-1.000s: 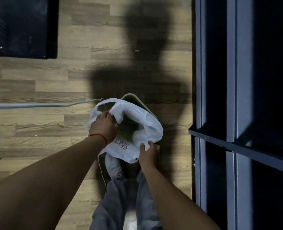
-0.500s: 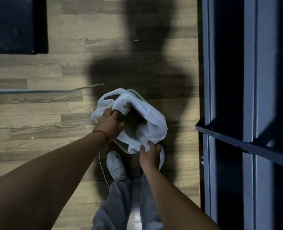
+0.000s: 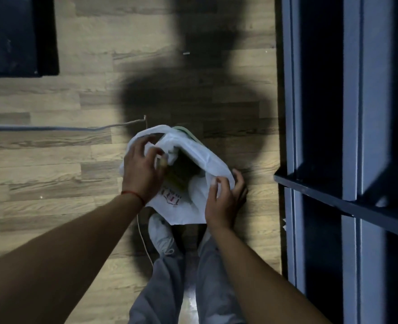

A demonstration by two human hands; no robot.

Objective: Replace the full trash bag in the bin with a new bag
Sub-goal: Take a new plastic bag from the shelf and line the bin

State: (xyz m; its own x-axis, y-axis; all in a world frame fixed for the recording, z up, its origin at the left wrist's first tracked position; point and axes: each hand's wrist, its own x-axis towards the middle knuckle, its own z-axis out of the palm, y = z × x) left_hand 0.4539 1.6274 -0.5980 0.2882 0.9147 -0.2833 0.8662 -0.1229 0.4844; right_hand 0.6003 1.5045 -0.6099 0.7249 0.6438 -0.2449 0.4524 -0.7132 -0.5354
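Observation:
A white plastic bag (image 3: 198, 157) with red print lies spread over a small bin on the wooden floor; only the bin's pale green rim (image 3: 188, 133) shows at the far side. My left hand (image 3: 142, 169) rests on the bag's left edge, fingers curled over the plastic at the opening. My right hand (image 3: 223, 197) grips the bag's right near edge between thumb and fingers. The bag's mouth is open and dark inside, with something greenish visible within.
A dark blue metal frame (image 3: 322, 183) with a shelf rail stands close on the right. A grey cable (image 3: 53, 128) runs along the floor from the left. A dark panel (image 3: 18, 36) sits top left. My shoes (image 3: 161, 235) stand just below the bin.
My right hand has shifted right and further along the bag's edge. My left hand has spread its fingers over the left edge. The bag's printed front hangs lower down the bin's near side.

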